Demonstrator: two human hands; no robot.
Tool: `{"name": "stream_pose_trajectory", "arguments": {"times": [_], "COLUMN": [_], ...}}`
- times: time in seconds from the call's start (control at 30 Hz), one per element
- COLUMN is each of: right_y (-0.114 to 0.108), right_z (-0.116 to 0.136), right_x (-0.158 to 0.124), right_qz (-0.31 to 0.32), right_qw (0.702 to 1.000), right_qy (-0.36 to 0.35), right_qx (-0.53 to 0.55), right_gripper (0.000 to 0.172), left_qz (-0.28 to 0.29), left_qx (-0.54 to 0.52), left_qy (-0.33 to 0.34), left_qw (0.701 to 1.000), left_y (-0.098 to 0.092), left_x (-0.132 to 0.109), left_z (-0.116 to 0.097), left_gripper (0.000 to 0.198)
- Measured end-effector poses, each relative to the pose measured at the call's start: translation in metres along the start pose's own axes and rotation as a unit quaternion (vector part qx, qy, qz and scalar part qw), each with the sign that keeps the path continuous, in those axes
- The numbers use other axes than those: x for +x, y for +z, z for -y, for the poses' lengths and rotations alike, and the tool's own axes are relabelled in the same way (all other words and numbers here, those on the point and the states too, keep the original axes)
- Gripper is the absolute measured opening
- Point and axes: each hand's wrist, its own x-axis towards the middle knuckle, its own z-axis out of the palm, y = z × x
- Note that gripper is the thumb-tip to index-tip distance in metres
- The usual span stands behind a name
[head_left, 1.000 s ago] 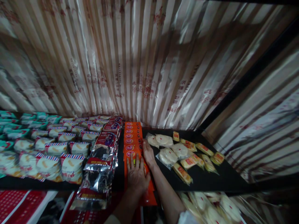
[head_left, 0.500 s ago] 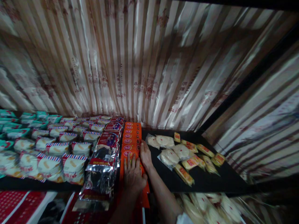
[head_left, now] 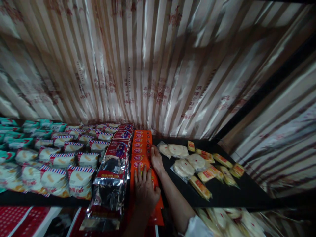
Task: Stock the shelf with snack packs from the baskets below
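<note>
I'm still pressing my left hand point(head_left: 145, 192) flat, fingers spread, on the orange packet row point(head_left: 140, 146); my right hand point(head_left: 156, 159), open, is bracing its right edge, barely shifted.

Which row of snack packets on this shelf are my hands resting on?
The row of flat orange packets with red oval labels: left hand flat on it, right hand at its right edge. Silver foil packs lie left, untouched.

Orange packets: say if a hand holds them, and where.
Not held: left hand lies flat on the orange packets; right hand rests against their right edge.
</note>
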Motion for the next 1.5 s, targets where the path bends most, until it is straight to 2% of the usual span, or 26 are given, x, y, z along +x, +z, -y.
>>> {"name": "stream_pose_trajectory", "arguments": {"times": [0.23, 0.37, 0.5, 0.57, 0.63, 0.73, 0.83, 1.0, 1.2, 1.33, 1.5], "right_y": [0.003, 0.011, 0.018, 0.021, 0.024, 0.031, 0.038, 0.047, 0.054, 0.056, 0.057], "right_z": [0.000, -0.002, -0.003, 0.001, 0.009, 0.026, 0.039, 0.047, 0.058, 0.067, 0.065], "right_x": [0.003, 0.006, 0.007, 0.004, -0.002, -0.010, -0.012, -0.006, -0.008, -0.004, 0.007], "right_qz": [-0.003, -0.006, -0.016, -0.027, -0.024, 0.053, 0.137, 0.191, 0.183, 0.183, 0.188], "right_qw": [0.999, 1.000, 0.999, 0.994, 0.982, 0.950, 0.915, 0.889, 0.860, 0.841, 0.827], "right_qy": [0.025, -0.003, -0.027, -0.057, -0.120, -0.239, -0.293, -0.251, -0.196, -0.202, -0.229], "right_qx": [0.031, 0.016, -0.040, -0.092, -0.144, -0.194, -0.239, -0.331, -0.435, -0.468, -0.478], "right_gripper": [0.073, 0.072, 0.064, 0.058, 0.051, 0.042, 0.039, 0.046, 0.047, 0.047, 0.045], "left_qz": [0.013, 0.012, 0.011, 0.004, -0.002, -0.002, 0.001, 0.004, 0.015, 0.023, 0.022], "left_qx": [-0.003, -0.015, -0.021, -0.016, -0.007, 0.000, 0.002, 0.008, 0.008, 0.006, 0.005], "left_qy": [-0.009, -0.014, -0.012, -0.009, 0.003, 0.019, 0.021, 0.024, 0.032, 0.037, 0.025], "left_qw": [1.000, 1.000, 1.000, 1.000, 1.000, 1.000, 1.000, 1.000, 0.999, 0.999, 0.999], "left_y": [-0.002, -0.006, -0.006, -0.005, -0.004, -0.001, 0.002, 0.004, 0.003, 0.001, -0.001], "left_x": [0.003, 0.008, 0.008, 0.008, 0.007, 0.006, 0.006, 0.006, 0.005, 0.005, 0.006], "left_z": [0.002, 0.007, 0.011, 0.012, 0.013, 0.015, 0.017, 0.017, 0.018, 0.020, 0.018], "left_gripper": [0.061, 0.059, 0.058, 0.057, 0.057, 0.062, 0.064, 0.064, 0.058, 0.058, 0.071]}}
